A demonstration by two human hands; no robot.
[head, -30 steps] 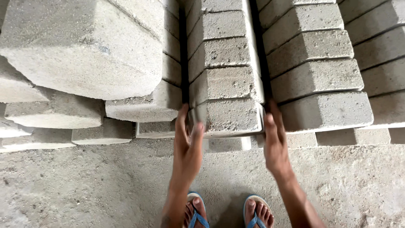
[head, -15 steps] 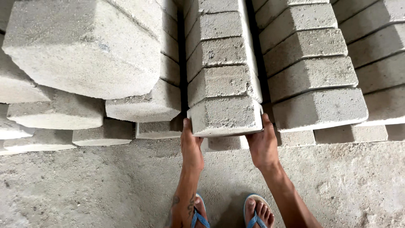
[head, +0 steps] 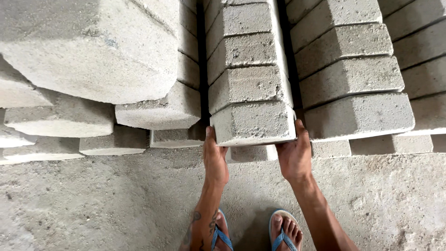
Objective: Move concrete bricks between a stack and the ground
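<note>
Hands, left hand (head: 215, 160) and right hand (head: 293, 155), apparently grip rough grey chamfered concrete block (head: 253, 122).

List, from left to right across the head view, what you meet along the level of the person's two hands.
Bare concrete floor → left hand → grey concrete block gripped at its near end → right hand → bare floor again.

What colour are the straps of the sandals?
Blue straps, seen in the head view, on both sandals.
</note>
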